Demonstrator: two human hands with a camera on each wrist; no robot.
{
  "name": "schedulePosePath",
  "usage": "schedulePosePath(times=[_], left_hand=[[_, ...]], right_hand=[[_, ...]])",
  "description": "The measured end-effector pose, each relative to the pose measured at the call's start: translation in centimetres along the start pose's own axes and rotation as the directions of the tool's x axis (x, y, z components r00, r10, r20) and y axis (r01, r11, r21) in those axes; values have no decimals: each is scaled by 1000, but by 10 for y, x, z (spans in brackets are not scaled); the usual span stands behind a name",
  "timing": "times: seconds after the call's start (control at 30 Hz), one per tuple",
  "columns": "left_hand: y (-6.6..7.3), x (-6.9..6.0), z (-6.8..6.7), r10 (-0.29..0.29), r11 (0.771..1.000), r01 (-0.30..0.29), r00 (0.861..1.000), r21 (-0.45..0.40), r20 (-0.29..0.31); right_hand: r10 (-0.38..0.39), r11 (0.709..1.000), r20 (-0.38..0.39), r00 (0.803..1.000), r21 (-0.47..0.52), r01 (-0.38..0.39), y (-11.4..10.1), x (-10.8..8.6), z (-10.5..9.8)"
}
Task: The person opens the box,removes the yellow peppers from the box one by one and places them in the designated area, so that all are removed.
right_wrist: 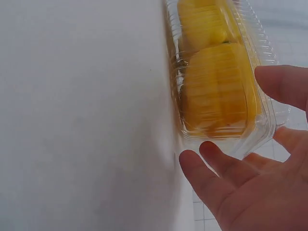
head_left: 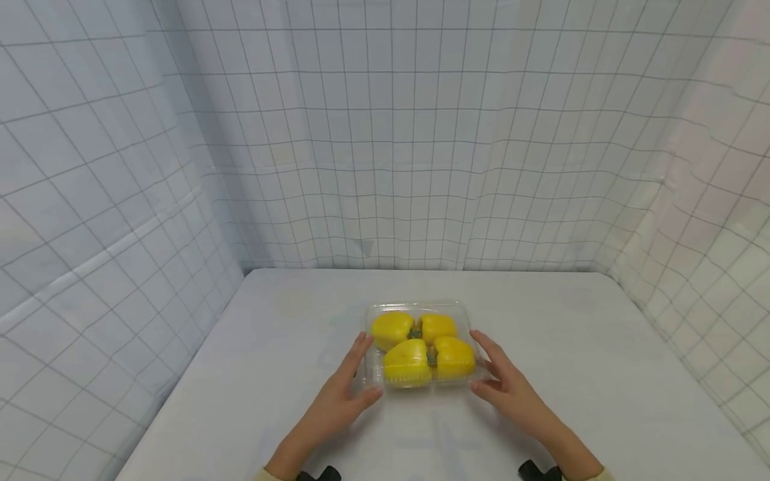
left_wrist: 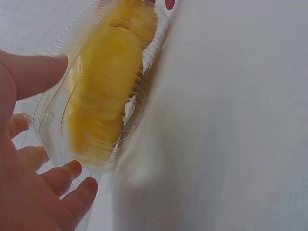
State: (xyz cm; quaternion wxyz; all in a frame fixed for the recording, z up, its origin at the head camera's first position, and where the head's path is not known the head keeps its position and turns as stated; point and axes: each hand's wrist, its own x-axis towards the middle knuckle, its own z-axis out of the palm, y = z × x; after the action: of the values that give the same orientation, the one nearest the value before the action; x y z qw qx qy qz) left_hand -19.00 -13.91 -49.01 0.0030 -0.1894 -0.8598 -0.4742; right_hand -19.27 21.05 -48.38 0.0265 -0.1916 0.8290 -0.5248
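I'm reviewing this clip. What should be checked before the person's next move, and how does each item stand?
1. Plastic box resting on the table: ok.
2. All four yellow peppers inside the box: ok.
3. Left hand at the box's left side, right hand at its right: ok.
4. Both hands gripping: not ok; neither is curled round the box.
5. Hands touching the box: cannot tell.
6. Box securely fastened: cannot tell; no catch shows clearly.
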Motion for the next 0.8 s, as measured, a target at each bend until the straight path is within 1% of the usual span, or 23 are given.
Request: schedulePosePath(times=[0.03, 0.1, 0.17, 0.23, 0.3, 0.4, 0.5, 0.6, 0.67, 0.8], left_hand=[[0, 0, 1, 1, 1000, -1, 1000, -4, -6], [2, 1, 4, -22, 1000, 22, 1000, -22, -18], [3, 1, 5, -56, 997, 54, 998, -55, -24], [4, 1, 5, -89, 990, 85, 996, -112, -29], [5, 1, 5, -117, 977, 109, 993, -183, -30], [5, 2, 4, -134, 952, 122, 991, -280, -24], [4, 2, 4, -113, 934, 102, 994, -341, -13], [3, 3, 5, -77, 931, 69, 997, -360, -8], [3, 2, 6, -65, 935, 56, 998, -350, -15], [5, 0, 7, -98, 945, 84, 995, -317, -27]], right_hand=[[-4, 1000, 3, 1000, 2, 4, 1, 0, 1], [-10, 1000, 7, 1000, 8, 10, 1, 0, 2], [-11, 1000, 9, 1000, 13, 11, 2, 0, 3], [-10, 1000, 5, 1000, 7, 10, 3, 0, 4], [-8, 1000, 4, 1000, 6, 8, 3, 0, 4], [-7, 1000, 4, 1000, 12, 7, 3, 0, 5], [2, 1000, 2, 1000, 14, -2, 3, 1, 5], [21, 1000, -6, 1000, 10, -21, 3, 1, 5], [42, 999, -13, 999, 11, -41, 3, 1, 5], [90, 995, -24, 996, 42, -89, 1, 1, 5]])
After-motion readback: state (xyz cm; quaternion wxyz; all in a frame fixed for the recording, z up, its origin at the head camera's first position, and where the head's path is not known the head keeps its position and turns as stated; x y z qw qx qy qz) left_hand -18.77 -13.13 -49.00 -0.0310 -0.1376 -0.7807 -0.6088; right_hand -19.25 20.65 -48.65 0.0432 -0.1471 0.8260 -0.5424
